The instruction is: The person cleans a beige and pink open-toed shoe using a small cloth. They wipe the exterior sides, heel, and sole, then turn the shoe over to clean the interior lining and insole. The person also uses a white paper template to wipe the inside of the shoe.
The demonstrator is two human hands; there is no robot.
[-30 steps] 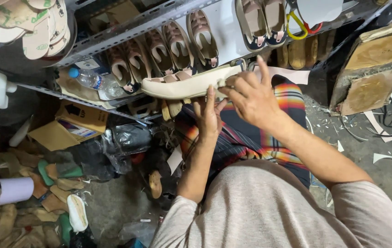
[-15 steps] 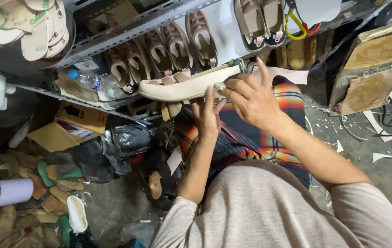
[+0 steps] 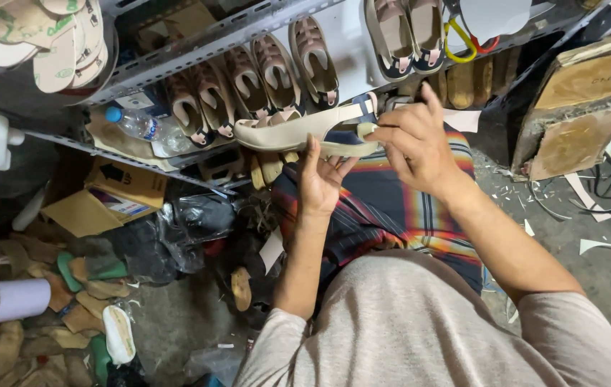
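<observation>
beige flat shoe sole with a strap held up mid-frame, left hand cupping it underneath, right hand pinching its strap end, grey metal shelf of sandals right behind

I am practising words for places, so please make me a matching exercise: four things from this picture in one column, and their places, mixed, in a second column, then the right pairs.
Things:
1. cream sandal
2. plastic water bottle
3. white roll
4. wooden block

Places:
A. lying on the lower shelf at the left
B. on the floor at the far left
C. between the left hand and the right hand
D. leaning at the far right

Pairs: 1-C, 2-A, 3-B, 4-D
</observation>
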